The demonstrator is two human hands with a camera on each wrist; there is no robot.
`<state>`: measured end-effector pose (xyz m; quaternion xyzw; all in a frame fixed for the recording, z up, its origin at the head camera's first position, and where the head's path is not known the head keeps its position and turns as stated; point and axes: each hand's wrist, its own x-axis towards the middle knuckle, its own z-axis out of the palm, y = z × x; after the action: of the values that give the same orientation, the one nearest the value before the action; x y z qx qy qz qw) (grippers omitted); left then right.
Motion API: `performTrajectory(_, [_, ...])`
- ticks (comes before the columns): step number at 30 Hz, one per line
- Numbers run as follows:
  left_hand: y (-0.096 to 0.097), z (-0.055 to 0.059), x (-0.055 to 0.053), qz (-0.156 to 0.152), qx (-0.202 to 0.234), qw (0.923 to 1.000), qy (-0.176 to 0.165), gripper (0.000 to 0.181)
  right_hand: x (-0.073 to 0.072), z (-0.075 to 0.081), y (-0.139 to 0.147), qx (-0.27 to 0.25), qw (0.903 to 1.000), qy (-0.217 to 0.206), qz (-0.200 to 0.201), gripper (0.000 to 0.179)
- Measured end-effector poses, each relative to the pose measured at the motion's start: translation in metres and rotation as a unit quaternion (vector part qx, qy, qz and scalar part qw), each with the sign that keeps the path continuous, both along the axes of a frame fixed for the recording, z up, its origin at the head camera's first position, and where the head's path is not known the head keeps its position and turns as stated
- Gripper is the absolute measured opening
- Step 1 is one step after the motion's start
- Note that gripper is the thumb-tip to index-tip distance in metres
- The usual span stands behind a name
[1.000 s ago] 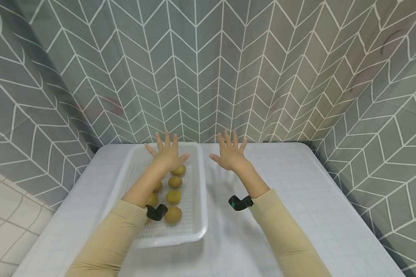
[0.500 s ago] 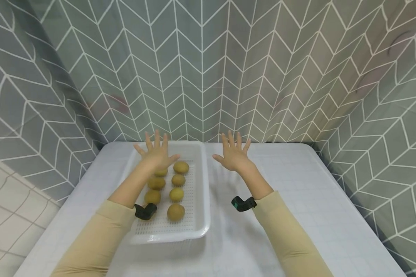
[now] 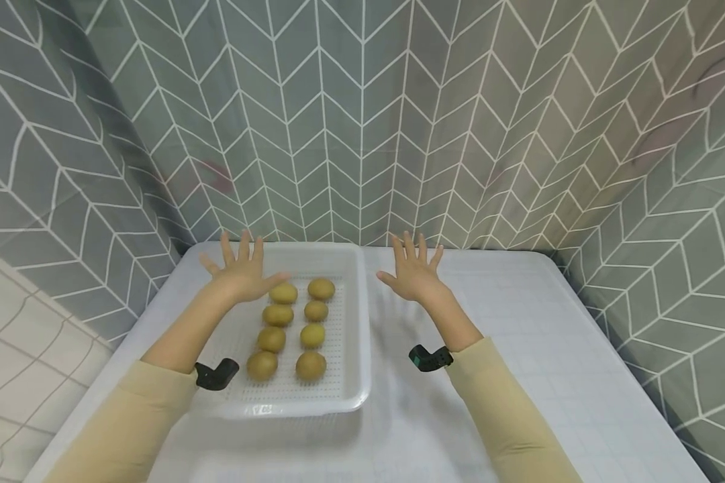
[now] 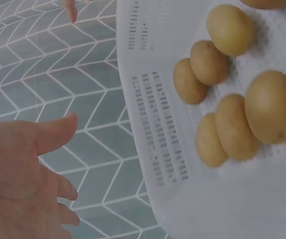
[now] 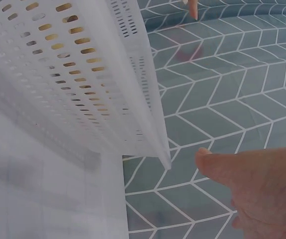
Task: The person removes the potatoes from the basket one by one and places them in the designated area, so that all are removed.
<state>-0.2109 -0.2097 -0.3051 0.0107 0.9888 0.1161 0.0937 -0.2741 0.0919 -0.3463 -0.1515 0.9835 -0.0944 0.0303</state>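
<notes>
In the head view my left hand (image 3: pixel 238 276) is held over the back left part of a white plastic basket (image 3: pixel 364 322), fingers spread straight and holding nothing. Several yellow-brown potatoes (image 3: pixel 311 367) lie in the basket in two rows, to the right of that hand. My right hand (image 3: pixel 415 276) is to the right of the basket, its fingers also spread and nothing in them. The left wrist view shows the open palm of the left hand (image 4: pixel 18 174) beside the basket's slotted end wall (image 4: pixel 157 129). In the right wrist view, the right thumb (image 5: pixel 215 162) points toward the basket's rim.
The basket stands on the left half of a table with a white cover (image 3: pixel 519 349). Grey curtains (image 3: pixel 362 121) with a white chevron pattern enclose the table at the back and sides. White floor tiles (image 3: pixel 30 362) show at the lower left. A black wrist camera (image 3: pixel 216 374) sits on the left wrist.
My left hand has moved left, uncovering more of the potatoes. My right hand stays spread in nearly the same place beside the basket. The whole view has shifted slightly.
</notes>
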Motion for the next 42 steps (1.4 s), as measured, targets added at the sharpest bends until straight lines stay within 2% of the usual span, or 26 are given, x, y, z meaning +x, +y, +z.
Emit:
performTrajectory(7, [-0.016, 0.001, 0.011, -0.001, 0.007, 0.9999, -0.016, 0.099, 0.000, -0.002, 0.002, 0.003, 1.0000, -0.006, -0.001, 0.086])
performTrajectory(19, [-0.044, -0.012, 0.031, 0.004, 0.021, 0.9996, -0.020, 0.097, 0.002, -0.004, 0.001, -0.012, 0.9998, -0.015, 0.004, 0.086])
performTrajectory(27, [-0.055, -0.013, 0.048, -0.002, 0.024, 0.9996, -0.017, 0.098, 0.003, -0.004, 0.002, -0.015, 0.9996, -0.024, 0.002, 0.086])
performTrajectory(36, [-0.072, -0.041, 0.070, -0.054, 0.078, 0.9953, 0.020, 0.098, 0.007, -0.007, 0.002, -0.017, 0.9994, -0.031, 0.007, 0.086])
performTrajectory(39, [-0.076, -0.049, 0.078, -0.071, 0.119, 0.9899, 0.032, 0.096, 0.008, -0.007, 0.002, -0.015, 0.9994, -0.029, 0.008, 0.086])
performTrajectory(42, [-0.080, -0.058, 0.086, -0.085, 0.162, 0.9829, 0.025, 0.092, 0.009, -0.007, 0.001, -0.012, 0.9995, -0.028, 0.013, 0.086])
